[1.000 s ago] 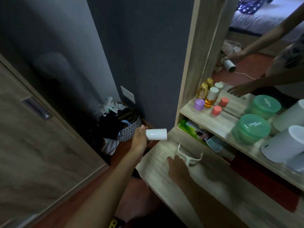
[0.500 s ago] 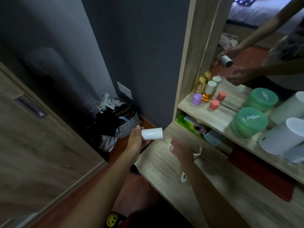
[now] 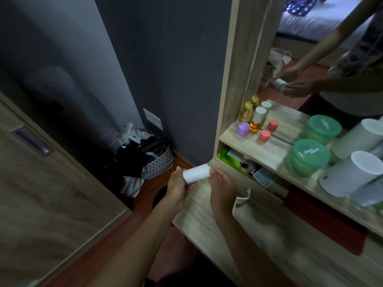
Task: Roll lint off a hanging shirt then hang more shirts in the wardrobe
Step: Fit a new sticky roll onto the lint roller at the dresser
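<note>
While both hands are up over the near corner of the desk (image 3: pixel 209 222), I log the state. Left hand (image 3: pixel 178 189) is closed around the left end of the white lint roll (image 3: pixel 196 174), fingers wrapped under it, thumb on top. Right hand (image 3: pixel 222 187) is loosely cupped, fingertips touching the roll's right end; whether it pinches anything I cannot tell. A pale frame piece, most likely the roller handle (image 3: pixel 241 200), shows blurred just beside the right wrist; I cannot tell whether it hangs from that hand or lies on the desk. No shirt and no wardrobe rail are in view, so I judge the task to be at its start: 1 tool being readied, 0 shirts treated.

Step in hand, as I read it: prepare the roll, either seating it on the handle or peeling to a fresh sheet.

Notes for doing it well:
1. Keep the left grip on the roll's end only, so the sticky face stays clean.
2. Support the roll from below while the right fingertips work the free end; a thin cardboard core should crush easily if squeezed.
3. Work above the desk, so a slip lands there and not on the floor by the bags (image 3: pixel 149 160).
4. Stay clear of the shelf (image 3: pixel 267 152) with its small bottles (image 3: pixel 251 121) and green tubs (image 3: pixel 306 157), which stand near the right elbow's path.
</note>
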